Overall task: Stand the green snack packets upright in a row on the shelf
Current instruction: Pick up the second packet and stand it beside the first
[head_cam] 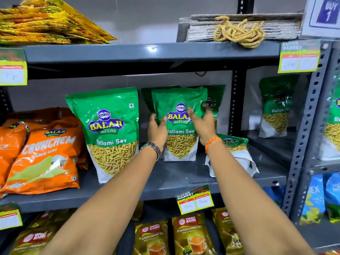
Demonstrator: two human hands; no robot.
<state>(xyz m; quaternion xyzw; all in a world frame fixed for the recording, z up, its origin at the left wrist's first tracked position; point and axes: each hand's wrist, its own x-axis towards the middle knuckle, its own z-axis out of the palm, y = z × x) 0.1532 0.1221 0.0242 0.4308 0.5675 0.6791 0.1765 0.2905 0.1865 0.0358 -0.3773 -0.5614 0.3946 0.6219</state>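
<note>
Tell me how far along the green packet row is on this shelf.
Done: the left packet stands upright at the shelf front. In hand: the left hand grips the middle packet by its edge while the right hand rests open against its front; more packets stand behind it. Left: the fallen packet on the right leans over and needs standing up.

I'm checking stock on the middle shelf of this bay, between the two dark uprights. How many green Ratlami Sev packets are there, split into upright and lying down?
Upright green packets: 3, the front-left one, the middle one gripped by the left hand with the right hand at it, and one behind it
Lying green packets: 1
Total: 4
</note>
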